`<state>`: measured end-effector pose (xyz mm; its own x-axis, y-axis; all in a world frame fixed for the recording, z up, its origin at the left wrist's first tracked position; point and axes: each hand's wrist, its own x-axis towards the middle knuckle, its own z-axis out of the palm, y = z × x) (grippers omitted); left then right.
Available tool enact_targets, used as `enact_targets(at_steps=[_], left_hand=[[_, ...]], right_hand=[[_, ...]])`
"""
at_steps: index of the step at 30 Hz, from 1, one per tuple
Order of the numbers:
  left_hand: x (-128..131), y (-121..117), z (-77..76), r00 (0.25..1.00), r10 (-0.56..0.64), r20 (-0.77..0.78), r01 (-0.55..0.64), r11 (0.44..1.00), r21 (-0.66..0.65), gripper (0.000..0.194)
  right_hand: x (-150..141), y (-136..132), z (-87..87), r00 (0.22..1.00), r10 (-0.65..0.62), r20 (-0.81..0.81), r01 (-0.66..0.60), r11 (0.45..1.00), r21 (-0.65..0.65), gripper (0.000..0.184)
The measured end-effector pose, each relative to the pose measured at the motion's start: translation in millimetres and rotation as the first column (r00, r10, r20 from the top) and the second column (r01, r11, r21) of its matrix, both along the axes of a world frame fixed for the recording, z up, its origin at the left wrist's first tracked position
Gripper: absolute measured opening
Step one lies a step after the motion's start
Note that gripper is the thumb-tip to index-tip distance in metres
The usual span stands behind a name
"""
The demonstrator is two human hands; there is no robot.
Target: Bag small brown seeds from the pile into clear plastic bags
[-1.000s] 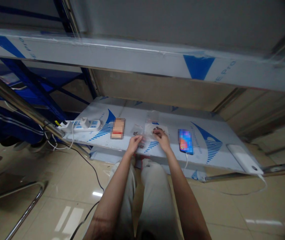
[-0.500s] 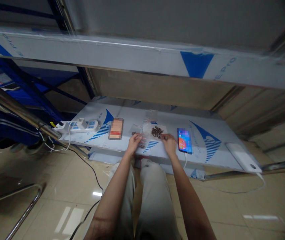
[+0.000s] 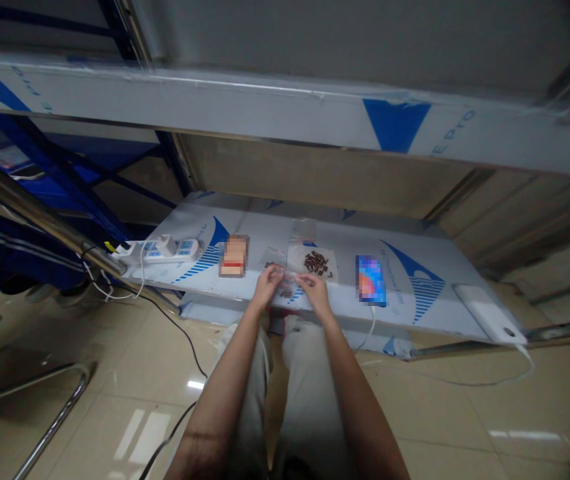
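Observation:
My left hand (image 3: 267, 287) is closed on the edge of a small clear plastic bag (image 3: 286, 291), which holds some small dark pieces at its bottom. Close beside it, my right hand (image 3: 313, 291) has its fingertips pinched at the bag's upper right edge. What those fingertips hold, if anything, is too small to make out. Behind my right hand, a pile of small brown pieces (image 3: 316, 262) lies on a white sheet (image 3: 296, 259). Another clear bag (image 3: 273, 255) with dark pieces lies just beyond my left hand, partly covered by it.
A flat clear bag (image 3: 305, 229) lies behind the pile. A blurred tan and red item (image 3: 233, 256) is on the left, and a lit phone (image 3: 371, 280) with a cable on the right. Farther out are a power strip (image 3: 179, 251) and a white device (image 3: 487, 313). An upper shelf edge (image 3: 265, 107) crosses above.
My right hand has moved left, from the right edge of the brown pile to the small bag beside my left hand. My left hand has stayed at the bag.

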<state>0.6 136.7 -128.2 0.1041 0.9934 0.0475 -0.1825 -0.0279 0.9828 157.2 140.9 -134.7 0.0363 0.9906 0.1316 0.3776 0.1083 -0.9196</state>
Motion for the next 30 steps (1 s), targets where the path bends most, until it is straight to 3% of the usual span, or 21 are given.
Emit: enact_targets(at_steps=[8, 15, 18, 21, 23, 26, 30], left_hand=[[-12.9, -1.4, 5.1, 0.962, 0.144, -0.234, -0.119, 0.986, 0.118, 0.027], [-10.4, -2.2, 5.0, 0.916, 0.229, -0.330, -0.175, 0.967, 0.187, 0.026], [-7.2, -0.7, 1.9, 0.934, 0.181, -0.308, -0.134, 0.977, 0.166, 0.023], [-6.4, 1.4, 0.4, 0.937, 0.106, -0.333, -0.072, 0.991, 0.112, 0.022], [-7.4, 2.1, 1.8, 0.916, 0.069, -0.396, -0.023, 0.992, 0.120, 0.023], [-9.5, 1.8, 6.4, 0.891, 0.015, -0.453, 0.070, 0.983, 0.171, 0.024], [-11.1, 0.8, 11.9, 0.885, 0.047, -0.463, 0.076, 0.967, 0.244, 0.025]], right_hand=[[-7.2, -5.8, 1.3, 0.987, 0.002, -0.160, -0.012, 0.998, -0.065, 0.037], [-13.1, -13.4, 13.6, 0.984, -0.081, -0.161, 0.072, 0.995, -0.065, 0.038], [-12.3, -13.8, 14.6, 0.979, -0.103, -0.178, 0.094, 0.994, -0.062, 0.036], [-9.5, -12.8, 12.5, 0.983, -0.014, -0.186, 0.003, 0.998, -0.061, 0.033], [-8.5, -11.6, 10.2, 0.984, 0.067, -0.166, -0.080, 0.994, -0.072, 0.032], [-9.1, -7.9, 8.9, 0.993, 0.098, -0.059, -0.102, 0.993, -0.064, 0.032], [-9.2, -1.4, 17.5, 0.981, 0.122, 0.148, -0.119, 0.993, -0.028, 0.029]])
